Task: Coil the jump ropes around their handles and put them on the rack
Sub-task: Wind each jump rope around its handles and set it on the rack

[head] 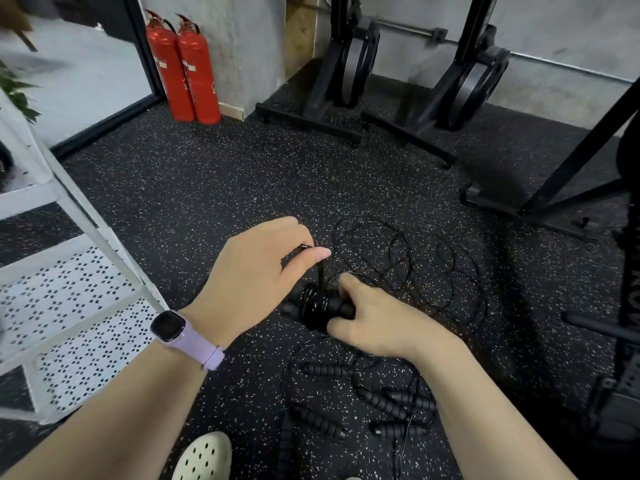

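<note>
Right grip [367,317] curled round a pair of black ribbed foam jump-rope handles [322,308], held level just above the floor, with several turns of thin black cord already wound round their middle. Left grip [256,275], wearing a lilac-strapped smartwatch [180,336] at the wrist, pinching the free black cord [320,268] between thumb and forefinger just above the wound turns. Rest of that cord lying in loose overlapping loops [415,268] on the black speckled rubber floor [194,188], beyond and to the right of both hands. More black ribbed handles [384,401] with tangled cords scattered on the floor beneath the right forearm, uncoiled. White perforated metal rack [79,306] standing at the left edge, well apart from the ropes. Two red fire extinguishers [185,67] upright against the far wall, side by side and touching. Black gym machines [349,74] further right along that wall. Pale holed clog [204,457] at the bottom edge.
</note>
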`<state>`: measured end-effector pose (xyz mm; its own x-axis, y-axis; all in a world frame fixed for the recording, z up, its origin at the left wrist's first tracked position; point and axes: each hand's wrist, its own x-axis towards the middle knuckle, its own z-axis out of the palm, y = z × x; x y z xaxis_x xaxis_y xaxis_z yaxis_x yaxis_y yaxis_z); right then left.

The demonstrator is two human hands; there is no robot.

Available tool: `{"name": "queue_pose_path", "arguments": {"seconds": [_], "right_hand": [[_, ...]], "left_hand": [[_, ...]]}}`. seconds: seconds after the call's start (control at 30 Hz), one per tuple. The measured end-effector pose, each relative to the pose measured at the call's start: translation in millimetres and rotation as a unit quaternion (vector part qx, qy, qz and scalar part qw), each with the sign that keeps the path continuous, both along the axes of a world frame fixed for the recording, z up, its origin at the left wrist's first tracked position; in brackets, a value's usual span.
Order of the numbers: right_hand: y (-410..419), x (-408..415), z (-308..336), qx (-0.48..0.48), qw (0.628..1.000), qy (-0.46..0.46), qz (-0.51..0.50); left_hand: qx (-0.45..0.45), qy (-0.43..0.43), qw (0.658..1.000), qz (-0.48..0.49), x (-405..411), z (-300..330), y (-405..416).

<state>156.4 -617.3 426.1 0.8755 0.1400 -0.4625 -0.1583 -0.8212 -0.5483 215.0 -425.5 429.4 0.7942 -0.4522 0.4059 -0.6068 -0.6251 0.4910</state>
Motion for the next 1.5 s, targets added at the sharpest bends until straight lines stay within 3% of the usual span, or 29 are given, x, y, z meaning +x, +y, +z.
{"name": "queue_pose_path", "arguments": {"seconds": [0.1,0.27,0.37,0.43,0.47,0.6,0.7,0.83,1.13,1.27,1.43,1.5], "right_hand": [[0.8,-3.3,3.7,0.033,0.999,-0.01,0.04],[-9.3,-10.5,15.4,0.176,0.983,0.015,0.052],[-18.5,-15.5,22.8,0.286,0.956,0.026,0.055],[-24.7,-17.4,25.6,0.384,0.923,0.013,0.036],[-27.0,-17.4,26.3,0.424,0.905,0.003,0.022],[-25.5,-15.5,19.4,0.499,0.864,-0.041,-0.059],[-21.7,-13.6,14.3,0.516,0.849,-0.046,-0.107],[-18.0,-13.6,14.2,0.524,0.845,-0.051,-0.091],[-6.7,-7.7,15.2,0.586,0.798,-0.063,-0.128],[-7.2,-4.7,12.8,0.583,0.793,-0.083,-0.153],[-20.4,-2.7,14.2,0.586,0.778,-0.101,-0.201],[-24.0,-0.9,14.3,0.582,0.775,-0.11,-0.223]], "left_hand": [[-0.016,0.066,0.998,0.014,5.5,-4.6,2.9],[-0.03,0.287,0.957,-0.023,11.9,1.8,8.7],[-0.071,0.459,0.884,-0.064,14.2,8.9,10.6],[-0.169,0.549,0.811,-0.112,14.1,8.4,10.9],[-0.215,0.557,0.794,-0.118,14.8,5.0,10.4],[-0.239,0.533,0.81,-0.06,11.3,-1.2,1.3],[-0.225,0.522,0.819,-0.072,9.6,0.1,-7.3],[-0.251,0.543,0.798,-0.074,10.0,-2.8,-7.5],[-0.23,0.564,0.79,-0.068,6.5,5.5,-17.0],[-0.258,0.551,0.792,-0.054,3.3,9.2,-22.2],[-0.158,0.455,0.876,-0.032,1.3,0.7,-16.1],[-0.127,0.435,0.891,-0.019,0.6,-1.2,-12.5]]}}
